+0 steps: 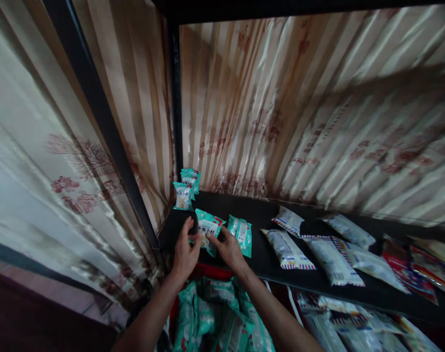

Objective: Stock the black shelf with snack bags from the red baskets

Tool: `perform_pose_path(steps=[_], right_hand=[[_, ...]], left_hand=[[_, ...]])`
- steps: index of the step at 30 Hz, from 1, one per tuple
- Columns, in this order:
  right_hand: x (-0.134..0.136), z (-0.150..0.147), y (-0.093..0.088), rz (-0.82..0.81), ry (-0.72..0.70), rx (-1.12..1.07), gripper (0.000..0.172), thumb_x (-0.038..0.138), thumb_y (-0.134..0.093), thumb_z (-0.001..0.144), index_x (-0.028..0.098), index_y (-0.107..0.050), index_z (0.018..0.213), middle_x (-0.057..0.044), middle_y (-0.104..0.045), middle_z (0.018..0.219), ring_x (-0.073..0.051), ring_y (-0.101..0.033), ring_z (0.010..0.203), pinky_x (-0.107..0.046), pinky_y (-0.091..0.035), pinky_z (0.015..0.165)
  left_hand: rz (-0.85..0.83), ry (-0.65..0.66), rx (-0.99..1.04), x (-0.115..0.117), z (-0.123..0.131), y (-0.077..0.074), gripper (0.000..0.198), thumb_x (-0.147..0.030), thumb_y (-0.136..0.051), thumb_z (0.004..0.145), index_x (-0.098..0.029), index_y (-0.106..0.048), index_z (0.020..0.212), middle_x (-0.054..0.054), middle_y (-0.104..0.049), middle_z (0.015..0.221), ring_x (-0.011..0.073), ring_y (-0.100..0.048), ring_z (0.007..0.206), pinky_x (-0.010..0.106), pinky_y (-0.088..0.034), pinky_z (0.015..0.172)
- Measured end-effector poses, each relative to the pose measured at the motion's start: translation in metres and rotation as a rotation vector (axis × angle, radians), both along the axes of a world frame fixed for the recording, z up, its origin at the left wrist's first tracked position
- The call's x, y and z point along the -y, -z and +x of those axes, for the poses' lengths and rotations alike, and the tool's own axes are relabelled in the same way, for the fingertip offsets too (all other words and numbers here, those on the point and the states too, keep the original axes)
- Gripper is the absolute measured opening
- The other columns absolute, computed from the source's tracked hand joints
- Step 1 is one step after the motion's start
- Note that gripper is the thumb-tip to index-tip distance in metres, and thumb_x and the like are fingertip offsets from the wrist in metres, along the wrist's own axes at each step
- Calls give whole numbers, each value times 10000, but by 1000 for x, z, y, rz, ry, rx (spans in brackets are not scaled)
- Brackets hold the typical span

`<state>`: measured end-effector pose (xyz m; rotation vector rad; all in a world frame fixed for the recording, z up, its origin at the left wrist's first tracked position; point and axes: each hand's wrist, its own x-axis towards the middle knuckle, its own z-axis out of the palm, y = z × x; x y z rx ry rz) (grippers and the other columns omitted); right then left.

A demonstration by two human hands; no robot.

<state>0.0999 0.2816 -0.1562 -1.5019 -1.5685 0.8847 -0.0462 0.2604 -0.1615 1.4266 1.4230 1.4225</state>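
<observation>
A teal-and-white snack packet (208,226) with dark lettering is upright, tilted slightly, just above the front of the black shelf. My right hand (230,250) pinches its right side, thumb across the front. At its left edge is my left hand (186,248), fingers and thumb apart; whether the thumb touches the packet I cannot tell. Behind, in the shelf's left corner, similar packets (183,196) stand upright in a row. Another teal packet (240,234) lies to the right of my right hand. Below my wrists, a red-rimmed container (211,270) holds several more teal packets (222,322).
The black shelf (257,261) also carries white packets with striped edges (290,250) and red packets (408,266) farther right. More white packets (328,327) lie below its front edge. A black post (108,127) and patterned curtains (244,107) enclose the left and back.
</observation>
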Motion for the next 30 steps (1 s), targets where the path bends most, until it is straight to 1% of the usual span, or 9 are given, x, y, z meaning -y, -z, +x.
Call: perform_pose_path(steps=[3, 5, 9, 11, 14, 17, 20, 27, 30], right_hand=[[-26, -19, 0, 31, -11, 56, 366, 471, -579, 771, 185, -640, 990, -41, -699, 804, -192, -623, 715, -273, -465, 644], [-41, -31, 3, 43, -21, 104, 372, 467, -576, 777, 181, -637, 1006, -47, -698, 817, -191, -623, 719, -268, -454, 649], [-68, -54, 9, 57, -31, 179, 370, 467, -569, 785, 171, -631, 999, -55, -693, 815, -190, -620, 707, -258, -436, 634], [-79, -64, 11, 59, -27, 193, 364, 472, -570, 785, 177, -628, 990, -53, -692, 817, -189, -621, 710, -254, -431, 628], [-93, -76, 13, 31, -23, 203, 354, 480, -559, 792, 189, -627, 982, -50, -690, 820, -189, -627, 718, -249, -426, 617], [-102, -85, 15, 4, -44, 214, 353, 475, -564, 793, 196, -623, 1001, -51, -692, 852, -192, -634, 747, -246, -424, 622], [-108, -91, 19, -13, -44, 243, 356, 472, -569, 793, 198, -619, 1015, -54, -693, 862, -197, -640, 756, -246, -424, 624], [-113, -98, 26, 28, -35, 224, 341, 488, -546, 811, 196, -619, 972, -54, -698, 836, -196, -648, 741, -249, -429, 616], [-114, -101, 28, 43, -46, 233, 369, 490, -551, 808, 192, -602, 1019, -60, -699, 850, -197, -650, 734, -254, -435, 615]], left_hand=[[10, -90, -63, -4, 2, 11, 474, -339, -454, 862, -179, -417, 1307, 140, -477, 1342, 207, -542, 1133, 380, -471, 928], [26, -134, -105, -11, 3, 18, 428, -322, -424, 875, -187, -453, 1281, 129, -447, 1374, 211, -483, 1213, 377, -455, 962], [42, -245, -195, -32, 0, 29, 390, -302, -403, 884, -188, -502, 1243, 118, -412, 1410, 220, -376, 1312, 398, -348, 1074], [49, -280, -234, -43, -5, 35, 397, -301, -395, 889, -174, -502, 1249, 125, -405, 1417, 225, -354, 1327, 405, -304, 1103], [86, -294, -277, -54, -14, 47, 419, -307, -373, 901, -162, -478, 1279, 134, -390, 1429, 228, -344, 1333, 409, -306, 1101], [121, -304, -311, -62, -22, 60, 421, -302, -372, 902, -168, -471, 1288, 134, -390, 1430, 227, -356, 1326, 410, -319, 1092], [137, -332, -328, -69, -28, 69, 413, -299, -385, 897, -181, -483, 1280, 124, -396, 1427, 229, -362, 1322, 414, -315, 1093], [83, -338, -300, -82, -35, 70, 414, -300, -399, 886, -179, -498, 1269, 130, -409, 1415, 246, -376, 1309, 443, -299, 1096], [90, -357, -257, -83, -36, 71, 416, -297, -413, 878, -187, -498, 1270, 117, -406, 1417, 245, -361, 1317, 447, -273, 1111]])
